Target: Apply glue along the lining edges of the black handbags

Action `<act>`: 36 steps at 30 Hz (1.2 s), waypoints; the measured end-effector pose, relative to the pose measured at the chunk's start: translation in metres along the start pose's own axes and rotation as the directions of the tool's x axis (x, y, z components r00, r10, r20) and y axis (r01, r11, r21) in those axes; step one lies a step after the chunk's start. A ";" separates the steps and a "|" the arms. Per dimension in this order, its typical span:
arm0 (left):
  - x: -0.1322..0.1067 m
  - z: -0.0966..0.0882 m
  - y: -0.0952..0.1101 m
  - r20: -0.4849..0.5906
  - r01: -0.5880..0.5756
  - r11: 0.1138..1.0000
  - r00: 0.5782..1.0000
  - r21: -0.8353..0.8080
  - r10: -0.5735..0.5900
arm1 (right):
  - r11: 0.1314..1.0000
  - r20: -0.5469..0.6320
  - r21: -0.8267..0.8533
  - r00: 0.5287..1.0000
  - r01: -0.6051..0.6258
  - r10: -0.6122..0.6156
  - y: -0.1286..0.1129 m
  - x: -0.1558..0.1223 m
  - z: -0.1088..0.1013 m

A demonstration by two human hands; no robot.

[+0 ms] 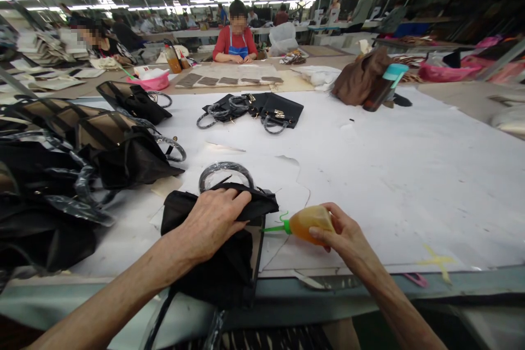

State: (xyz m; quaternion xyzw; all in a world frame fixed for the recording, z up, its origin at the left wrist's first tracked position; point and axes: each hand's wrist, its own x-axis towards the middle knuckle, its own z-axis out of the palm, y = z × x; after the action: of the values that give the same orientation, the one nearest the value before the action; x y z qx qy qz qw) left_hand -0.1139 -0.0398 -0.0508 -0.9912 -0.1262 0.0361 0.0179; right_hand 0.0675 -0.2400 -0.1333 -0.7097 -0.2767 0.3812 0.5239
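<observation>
A black handbag (221, 279) with a plastic-wrapped ring handle (226, 166) lies at the table's front edge, partly overhanging it. My left hand (217, 216) is closed on the bag's black fabric, fingers over the folded top. In my right hand (338, 227) is a squeeze bottle (309, 223) of amber liquid, tipped sideways. Its green nozzle (275, 228) points left, the tip at the bag's right edge near a tan strip. Whether any liquid is coming out cannot be made out.
Several black bags (118, 147) crowd the left side. Small black bags (283, 109) with ring handles lie farther back on the white table covering (389, 186). A brown cloth bag (361, 76) and a teal-lidded bottle (385, 87) stand at back right. A person in red (235, 41) sits opposite.
</observation>
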 end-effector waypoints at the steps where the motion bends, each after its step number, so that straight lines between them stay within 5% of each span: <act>1: 0.000 0.000 0.000 0.001 0.000 1.000 1.000 0.003 0.000 | 1.000 0.004 0.002 1.000 -0.002 0.002 -0.001 -0.001 0.000; 19: 0.002 0.000 0.000 -0.004 -0.010 1.000 1.000 0.026 0.010 | 0.998 0.169 0.049 0.985 -0.051 0.042 -0.012 -0.023 -0.002; 36: 0.003 -0.002 0.001 0.001 -0.019 0.998 1.000 0.062 0.019 | 0.988 0.170 0.094 0.980 -0.119 0.101 -0.011 -0.038 -0.002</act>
State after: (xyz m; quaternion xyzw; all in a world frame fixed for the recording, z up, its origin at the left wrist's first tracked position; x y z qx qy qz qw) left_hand -0.1106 -0.0399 -0.0489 -0.9913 -0.1158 0.0404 0.0485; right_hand 0.0483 -0.2682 -0.1127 -0.6618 -0.2590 0.4807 0.5136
